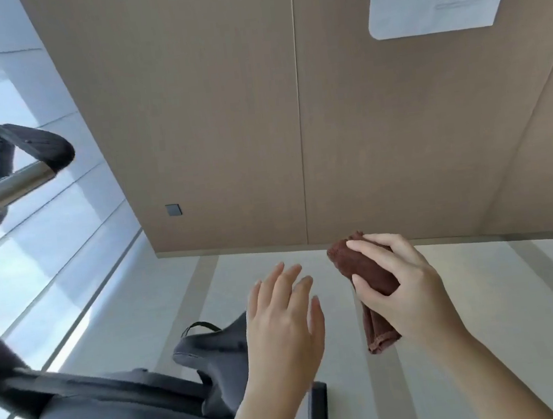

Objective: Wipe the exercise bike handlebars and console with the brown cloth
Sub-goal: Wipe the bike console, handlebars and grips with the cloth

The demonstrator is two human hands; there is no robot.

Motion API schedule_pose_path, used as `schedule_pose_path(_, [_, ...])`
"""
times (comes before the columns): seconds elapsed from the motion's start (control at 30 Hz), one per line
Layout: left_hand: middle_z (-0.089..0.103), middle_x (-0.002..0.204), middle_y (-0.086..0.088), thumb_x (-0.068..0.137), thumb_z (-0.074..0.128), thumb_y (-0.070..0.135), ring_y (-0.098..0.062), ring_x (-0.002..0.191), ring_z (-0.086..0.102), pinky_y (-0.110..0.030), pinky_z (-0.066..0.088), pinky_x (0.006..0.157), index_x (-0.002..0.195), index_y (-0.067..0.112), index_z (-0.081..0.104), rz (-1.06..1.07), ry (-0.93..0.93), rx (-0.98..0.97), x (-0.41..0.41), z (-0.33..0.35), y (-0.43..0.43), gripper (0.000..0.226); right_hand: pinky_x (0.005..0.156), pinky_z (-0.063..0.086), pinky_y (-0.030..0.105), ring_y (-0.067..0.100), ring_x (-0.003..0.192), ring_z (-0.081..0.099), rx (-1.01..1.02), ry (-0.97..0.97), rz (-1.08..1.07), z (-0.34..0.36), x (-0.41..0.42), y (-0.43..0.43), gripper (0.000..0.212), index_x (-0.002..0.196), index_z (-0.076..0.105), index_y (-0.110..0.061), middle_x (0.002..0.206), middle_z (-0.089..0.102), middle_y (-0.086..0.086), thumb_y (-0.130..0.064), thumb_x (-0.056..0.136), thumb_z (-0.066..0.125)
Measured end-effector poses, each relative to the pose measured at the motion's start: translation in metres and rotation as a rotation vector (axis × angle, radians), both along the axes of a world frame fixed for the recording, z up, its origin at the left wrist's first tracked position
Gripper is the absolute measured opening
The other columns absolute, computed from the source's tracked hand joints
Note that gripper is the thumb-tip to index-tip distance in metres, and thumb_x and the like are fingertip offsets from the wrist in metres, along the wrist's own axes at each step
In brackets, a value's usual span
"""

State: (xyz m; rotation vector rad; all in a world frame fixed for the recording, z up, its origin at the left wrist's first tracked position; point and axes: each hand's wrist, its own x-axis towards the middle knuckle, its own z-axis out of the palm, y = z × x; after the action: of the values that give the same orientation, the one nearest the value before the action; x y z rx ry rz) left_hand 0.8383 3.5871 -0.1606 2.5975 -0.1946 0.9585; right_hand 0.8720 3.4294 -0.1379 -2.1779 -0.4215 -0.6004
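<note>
Brown cloth (360, 263) is held bunched in the right hand (404, 284), with thumb and fingers curled round it and a loose end hanging below the palm. It is in mid air, low centre-right of the view, in front of the wood-panelled wall (222, 112) and pale floor, and well apart from the handlebars (38, 146) at the far left. The left hand (281, 326) is held up just beside the cloth hand, grip spread, fingers straight, nothing held or touched. No contact between the cloth and any bike part is shown. A dark padded bike part (212, 351) is seen below the left hand; whether it is saddle or console cannot be told. No console is made out as such. Progress is judged as not begun or between passes: no streaks or wiped marks can be read on the black padding or the chrome bar (20, 183). Left to do, as far as shown: the cloth to be brought across to the handlebars, then the console to be found and wiped
</note>
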Motion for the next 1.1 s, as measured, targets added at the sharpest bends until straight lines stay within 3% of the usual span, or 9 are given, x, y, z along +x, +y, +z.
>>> schedule_pose_path(0.23, [0.068, 0.107, -0.007, 0.077, 0.061, 0.013, -0.029, 0.109, 0.060, -0.047, 0.047, 0.091, 0.093, 0.007, 0.070, 0.007, 0.042, -0.051, 0.055, 0.000, -0.120, 0.020, 0.092, 0.047, 0.038, 0.020, 0.107, 0.056, -0.003, 0.009, 0.027, 0.000, 0.053, -0.119, 0.041, 0.113, 0.065, -0.022, 0.116, 0.058, -0.003, -0.007, 0.074, 0.071])
schedule_pose_path(0.53, [0.069, 0.105, -0.009, 0.071, 0.073, 0.004, -0.030, 0.108, 0.060, -0.050, 0.047, 0.091, 0.092, 0.004, 0.070, 0.076, 0.038, -0.012, 0.109, 0.006, -0.163, 0.021, 0.090, 0.047, 0.033, 0.021, 0.107, 0.056, 0.012, -0.019, 0.096, 0.003, 0.118, -0.163, 0.042, 0.115, 0.064, -0.024, 0.117, 0.058, -0.003, -0.010, 0.075, 0.070])
schedule_pose_path(0.83, [0.069, 0.105, -0.010, 0.070, 0.075, 0.006, -0.031, 0.110, 0.059, -0.050, 0.043, 0.093, 0.092, 0.005, 0.070, 0.136, 0.007, -0.022, 0.205, -0.001, -0.143, 0.022, 0.090, 0.048, 0.035, 0.019, 0.108, 0.055, 0.034, -0.019, 0.176, -0.008, 0.222, -0.142, 0.041, 0.115, 0.064, -0.023, 0.117, 0.057, -0.004, -0.012, 0.076, 0.069])
schedule_pose_path(1.1, [0.068, 0.107, -0.011, 0.070, 0.075, 0.006, -0.032, 0.111, 0.058, -0.051, 0.044, 0.092, 0.094, 0.004, 0.069, 0.313, -0.020, -0.036, 0.323, 0.001, -0.050, 0.024, 0.089, 0.047, 0.029, 0.019, 0.108, 0.055, -0.004, -0.002, 0.381, 0.003, 0.362, -0.027, 0.039, 0.114, 0.064, -0.027, 0.117, 0.056, -0.007, -0.026, 0.075, 0.060])
